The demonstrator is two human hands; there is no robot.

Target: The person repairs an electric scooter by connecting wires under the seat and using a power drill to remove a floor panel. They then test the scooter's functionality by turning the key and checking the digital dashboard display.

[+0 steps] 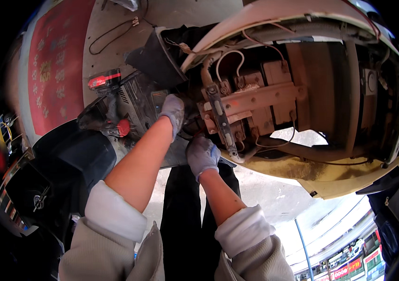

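My left hand [173,112], in a pale grey glove, is curled at the edge of a dark gap beside the open vehicle compartment. My right hand [202,156], gloved alike, is closed a little nearer to me. Whatever the fingers of either hand hold is hidden. Under both hands lies a black plastic panel [136,96]. To their right, several dusty batteries [269,75] sit beneath a rusty metal bracket [260,99], with cables on their terminals. A dark perforated metal bar [221,119] stands across the bracket's near end.
A red and black cordless power tool [111,105] rests left of my hands. A black seat [75,152] is at the left, and a red mat [59,61] with lettering lies beyond. A loose cable [110,35] loops on the floor. The yellow body panel [316,173] curves along the right.
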